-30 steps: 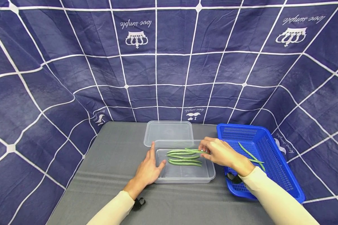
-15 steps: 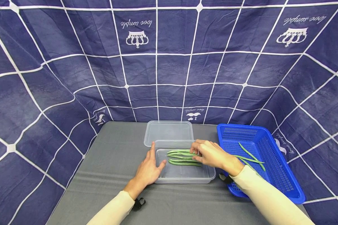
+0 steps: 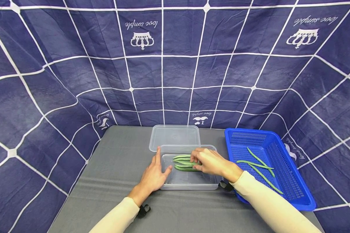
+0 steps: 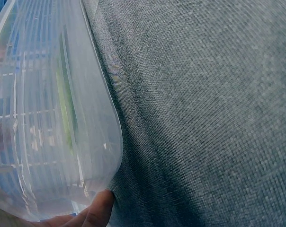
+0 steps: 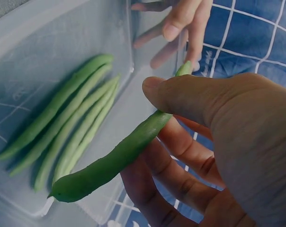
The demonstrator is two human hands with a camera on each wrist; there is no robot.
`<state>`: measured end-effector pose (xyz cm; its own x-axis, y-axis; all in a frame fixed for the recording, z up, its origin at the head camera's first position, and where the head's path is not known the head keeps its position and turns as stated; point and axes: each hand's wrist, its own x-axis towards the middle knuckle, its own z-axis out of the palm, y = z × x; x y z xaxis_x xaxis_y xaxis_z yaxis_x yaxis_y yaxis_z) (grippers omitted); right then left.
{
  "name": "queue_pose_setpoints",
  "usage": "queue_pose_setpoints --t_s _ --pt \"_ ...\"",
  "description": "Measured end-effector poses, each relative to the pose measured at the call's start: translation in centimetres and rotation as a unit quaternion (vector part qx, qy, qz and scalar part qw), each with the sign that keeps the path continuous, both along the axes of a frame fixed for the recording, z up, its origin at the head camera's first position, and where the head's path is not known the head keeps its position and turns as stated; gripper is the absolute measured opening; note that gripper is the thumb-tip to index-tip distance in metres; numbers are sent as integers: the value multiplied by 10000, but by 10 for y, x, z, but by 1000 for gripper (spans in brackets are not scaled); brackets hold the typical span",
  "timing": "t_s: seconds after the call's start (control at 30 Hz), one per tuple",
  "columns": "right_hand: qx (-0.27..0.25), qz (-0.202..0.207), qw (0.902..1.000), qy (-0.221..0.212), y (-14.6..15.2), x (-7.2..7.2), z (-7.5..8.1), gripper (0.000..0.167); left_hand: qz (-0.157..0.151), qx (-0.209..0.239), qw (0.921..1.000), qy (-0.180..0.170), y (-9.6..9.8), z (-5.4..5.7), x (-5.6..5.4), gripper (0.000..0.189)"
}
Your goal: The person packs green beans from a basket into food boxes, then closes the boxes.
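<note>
In the right wrist view, my right hand (image 5: 195, 127) pinches a green bean (image 5: 112, 156) between thumb and fingers, over the clear plastic container (image 3: 189, 186). Several more green beans (image 5: 72, 109) lie side by side on the container's floor. From the head view, the right hand (image 3: 208, 161) partly covers their right ends. My left hand (image 3: 153, 173) rests at the container's left end, fingers straight outside the wall and thumb spread over the rim. A fingertip (image 4: 102, 203) touches the container's corner in the left wrist view.
A blue perforated basket (image 3: 297, 181) stands to the right, holding a few loose green beans (image 3: 265, 178). Behind the container lies a clear lid (image 3: 175, 137), partly overlapped by it in view. Grey cloth (image 3: 128, 145) covers the table; a blue checked curtain (image 3: 178, 74) hangs behind.
My right hand has moved left over the container with the pinched bean, from the right end to above the other beans. More of the basket's beans show. The left hand stays put.
</note>
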<state>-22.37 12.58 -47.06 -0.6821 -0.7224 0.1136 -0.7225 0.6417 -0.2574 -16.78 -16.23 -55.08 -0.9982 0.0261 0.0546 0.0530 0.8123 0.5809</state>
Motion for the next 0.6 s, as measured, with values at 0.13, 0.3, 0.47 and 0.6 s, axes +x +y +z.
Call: queue_pose_setpoints --t_s 0.13,0.3,0.47,0.6 --pt "95 -48 9998 -184 -5 -1 -4 21 7 -11 10000 -37 0 -1 0 107" --pt "76 1 9991 -411 -10 -3 -10 21 10 -13 10000 -69 0 -2 1 107" --pt "37 77 9989 -455 -13 -5 -16 21 -6 -28 10000 -38 -1 -3 -1 107" --pt "61 84 9990 -430 -14 -6 -20 23 -17 -57 10000 -33 -1 -4 -2 108"
